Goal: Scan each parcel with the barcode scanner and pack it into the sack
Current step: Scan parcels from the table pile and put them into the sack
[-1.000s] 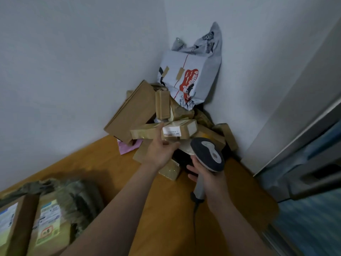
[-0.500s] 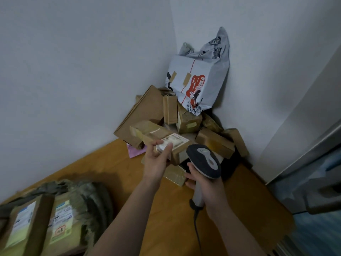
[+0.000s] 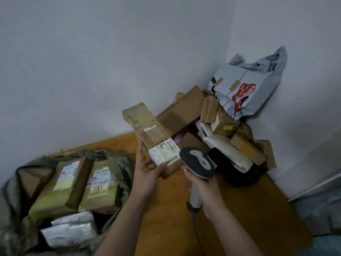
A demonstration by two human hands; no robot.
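far left: olive sack lies open on the wooden surface. inside it we count two brown boxes side by side, labels up, with white mailers in front of them.

centre: left hand grips the long brown parcel at its near end. thumb is curled over the lower edge of the white label; the other fingers are hidden behind the box. parcel is held in the air, tilted, label side toward us, far end pointing at the wall.

just right of it: right hand is wrapped round the handle of the barcode scanner, fingers closed on it. trigger finger not visible. scanner head sits just beside the label's right edge. we see no beam on the label, so we cannot tell whether a read has registered.

far right: parcel pile in the corner, with a grey printed bag leaning against the wall on top.

step in hand, our reading: the scan of this parcel. next move calls for the scanner window aimed squarely at the barcode, label flat, thumb off the bars. then a swing left, lowering the parcel into the sack beside the boxes.
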